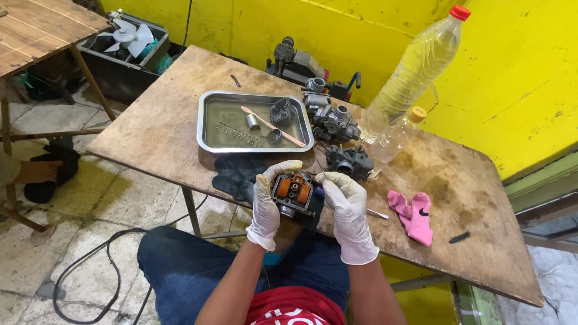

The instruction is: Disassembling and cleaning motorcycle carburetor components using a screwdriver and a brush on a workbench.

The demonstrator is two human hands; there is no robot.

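The left hand (265, 204), in a pale glove, was wrapped around the left side of a small carburetor body (293, 194), thumb laid across its top edge. The right hand (348, 207), gloved the same way, gripped the part's right side, with finger and thumb pinched close together near the upper corner — whether they held some small piece there could not be told. The carburetor body was held between both hands at the near edge of the worn wooden table (156, 132), its open face turned up and showing an orange float inside the metal housing.

Just beyond the hands lay a pair of dark gloves (235, 174) on the tabletop, and behind these a shallow steel tray (208, 144) holding a spring, a small metal cylinder, a round cap, a dark square cover and a pink-handled brush. To the right of the tray stood more carburetors (337, 123) in a loose cluster, one of them (351, 161) near the right hand. Two clear plastic bottles leaned beside them — a tall one with a red cap (418, 66) and a smaller one with a yellow cap (394, 139). Farther right, a pink sock (414, 215) lay flat on the wood, well apart from the hands.
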